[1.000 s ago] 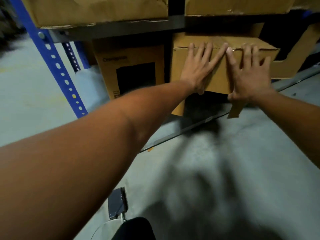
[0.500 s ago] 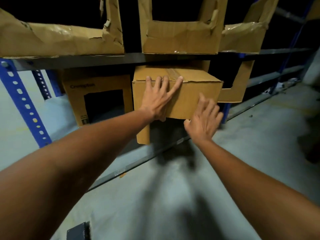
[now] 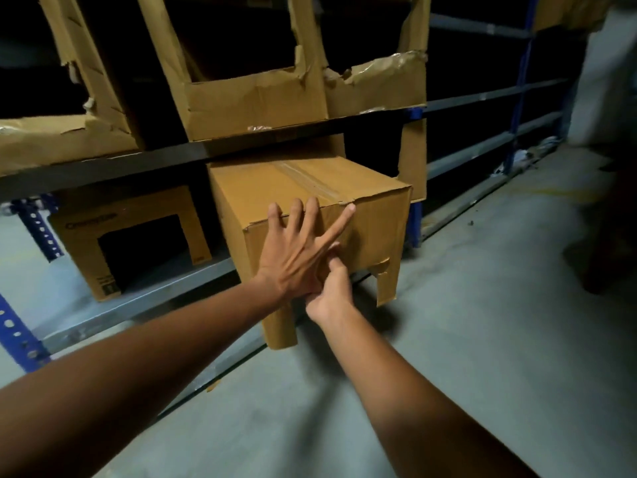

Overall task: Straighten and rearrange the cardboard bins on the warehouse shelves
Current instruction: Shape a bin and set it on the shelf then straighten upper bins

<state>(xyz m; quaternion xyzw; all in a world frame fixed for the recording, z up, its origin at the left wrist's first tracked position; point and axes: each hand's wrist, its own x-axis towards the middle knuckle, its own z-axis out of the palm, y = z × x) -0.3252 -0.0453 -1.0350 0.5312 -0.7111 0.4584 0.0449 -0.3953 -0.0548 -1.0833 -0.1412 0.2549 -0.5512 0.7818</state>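
Observation:
A taped cardboard bin [image 3: 375,229] sticks out at an angle from the lower shelf [image 3: 138,301], its front overhanging the floor. My left hand [image 3: 296,257] presses flat on the bin's front face, fingers spread, fingertips at the top edge. Just below it, my right hand [image 3: 329,298] grips the lower edge of the front panel at the cut-out, thumb on the face; its fingers are hidden.
A printed bin [image 3: 82,243] stands to the left on the same shelf. Torn open bins [image 3: 255,105] line the grey upper shelf beam [image 3: 103,167]. Blue uprights [image 3: 17,332] flank the rack. Grey concrete floor [image 3: 482,305] lies to the right.
My right hand dropped from the bin's top front edge to its lower front edge, under the left hand. My left hand stayed on the front. My view pulled back and up.

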